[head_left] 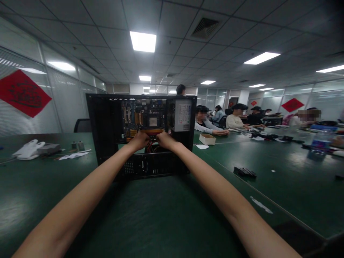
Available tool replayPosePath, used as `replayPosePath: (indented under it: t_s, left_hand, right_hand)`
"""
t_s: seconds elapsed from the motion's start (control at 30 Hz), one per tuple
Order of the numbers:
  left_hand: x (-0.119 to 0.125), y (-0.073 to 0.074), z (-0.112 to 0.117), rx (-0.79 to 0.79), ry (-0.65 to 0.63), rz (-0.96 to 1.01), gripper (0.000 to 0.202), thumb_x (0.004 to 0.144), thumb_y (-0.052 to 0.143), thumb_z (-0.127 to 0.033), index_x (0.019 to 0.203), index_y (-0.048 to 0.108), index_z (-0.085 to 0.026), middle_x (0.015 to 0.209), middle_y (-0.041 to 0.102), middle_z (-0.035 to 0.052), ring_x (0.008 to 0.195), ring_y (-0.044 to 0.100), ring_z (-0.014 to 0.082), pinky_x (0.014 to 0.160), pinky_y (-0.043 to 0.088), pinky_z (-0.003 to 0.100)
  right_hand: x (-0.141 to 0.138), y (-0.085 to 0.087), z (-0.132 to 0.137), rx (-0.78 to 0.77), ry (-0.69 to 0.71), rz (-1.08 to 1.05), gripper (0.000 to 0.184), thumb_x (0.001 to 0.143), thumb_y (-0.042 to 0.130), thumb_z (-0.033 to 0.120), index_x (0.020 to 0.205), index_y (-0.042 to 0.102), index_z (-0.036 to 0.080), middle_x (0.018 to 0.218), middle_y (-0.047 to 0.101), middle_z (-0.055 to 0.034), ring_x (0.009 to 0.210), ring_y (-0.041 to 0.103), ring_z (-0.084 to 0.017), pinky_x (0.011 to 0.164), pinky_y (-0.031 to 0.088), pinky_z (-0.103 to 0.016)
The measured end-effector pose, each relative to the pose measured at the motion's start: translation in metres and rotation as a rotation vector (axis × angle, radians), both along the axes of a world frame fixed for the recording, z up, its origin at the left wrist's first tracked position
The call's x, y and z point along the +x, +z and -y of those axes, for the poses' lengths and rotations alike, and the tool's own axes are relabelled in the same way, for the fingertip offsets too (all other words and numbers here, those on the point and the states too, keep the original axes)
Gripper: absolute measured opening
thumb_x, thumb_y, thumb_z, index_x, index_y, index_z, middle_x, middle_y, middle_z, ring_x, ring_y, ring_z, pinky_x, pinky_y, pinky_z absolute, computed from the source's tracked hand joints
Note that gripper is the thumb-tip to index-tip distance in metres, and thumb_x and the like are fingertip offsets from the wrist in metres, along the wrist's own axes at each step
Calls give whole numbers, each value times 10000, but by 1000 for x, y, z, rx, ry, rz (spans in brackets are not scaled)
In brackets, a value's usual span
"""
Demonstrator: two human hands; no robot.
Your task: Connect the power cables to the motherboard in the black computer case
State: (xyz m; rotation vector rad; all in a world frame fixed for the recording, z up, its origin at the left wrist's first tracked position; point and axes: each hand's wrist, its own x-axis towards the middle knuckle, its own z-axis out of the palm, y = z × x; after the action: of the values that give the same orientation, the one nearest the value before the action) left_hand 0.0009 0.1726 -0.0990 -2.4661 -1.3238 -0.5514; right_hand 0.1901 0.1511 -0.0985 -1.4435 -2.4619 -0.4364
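An open black computer case point(103, 132) stands on the green table, its inside facing me. A motherboard point(145, 111) is mounted in it, with a pale square processor socket area point(153, 122) and a silver power supply point(182, 115) at the upper right. Orange and red memory slots point(153, 132) run along the board's lower edge. At the left end of these slots is my left hand point(138, 141), fingers closed. My right hand point(167, 140), also closed, is at their right end. Whatever is between the fingertips is hidden. Loose cables point(154, 147) hang just below both hands.
Left of the case lie a white plastic bag point(29, 148), a grey box point(49, 149) and papers point(73, 156). To the right are a small open box point(207, 139), a black part point(244, 172) and a water bottle point(320, 141). Several people sit farther along the table.
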Motion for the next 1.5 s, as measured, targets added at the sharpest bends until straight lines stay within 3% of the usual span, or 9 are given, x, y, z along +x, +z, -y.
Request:
replayPosePath:
  t_s: [0.27,0.53,0.83,1.03,1.13,1.3,1.4,1.5]
  left_hand:
    - [-4,-2,-9,-7,-24,-5,296,867,541,-197,988,811,-192,975,786,96,957,712,235,850,503,293]
    - [1,3,-2,-23,-21,-40,294,865,531,-166,950,813,-165,954,786,116,907,722,241,808,502,294]
    - [4,3,3,-18,1,-30,312,852,532,-138,997,808,-155,1002,783,127,947,726,241,831,506,291]
    - [-3,4,6,14,-8,44,293,900,528,-183,1004,801,-155,1017,780,129,964,716,246,838,498,299]
    - [-11,2,26,64,-42,165,294,949,528,-283,987,790,-154,976,782,119,924,711,245,799,482,306]
    - [-25,-18,83,46,-56,186,489,997,452,-414,646,697,-178,650,699,71,586,602,177,582,363,297]
    - [-24,-27,104,87,-44,195,485,991,442,-398,621,666,-178,632,669,57,560,556,162,575,329,306]
    - [-19,-29,105,127,64,290,529,987,423,-401,570,657,-175,580,641,52,524,516,152,566,304,313]
  right_hand:
    - [-2,-1,-8,5,-43,-52,296,928,525,110,1124,746,92,1123,718,-216,1088,679,-278,928,505,-315]
    - [-2,-1,-6,4,-59,-60,293,913,566,114,1143,743,70,1133,711,-239,1094,678,-270,931,505,-302]
    - [-3,-5,-3,19,-50,-45,307,950,499,129,1114,750,68,1123,715,-245,1042,698,-271,879,514,-305]
    - [3,2,9,57,-6,-20,374,1040,416,282,1094,746,115,1106,734,-191,1012,702,-245,849,498,-285]
    - [22,0,32,128,37,28,463,1067,344,384,1064,737,139,1039,749,-164,933,711,-240,784,493,-290]
    - [83,-22,75,240,173,331,450,1073,337,368,978,712,139,865,736,-129,761,683,-219,689,430,-314]
    - [115,-31,83,341,278,382,366,1065,352,257,1046,697,136,878,719,-125,792,638,-203,774,406,-329]
    - [126,-35,76,400,306,344,364,1058,372,266,977,711,159,845,705,-124,804,600,-207,901,372,-361]
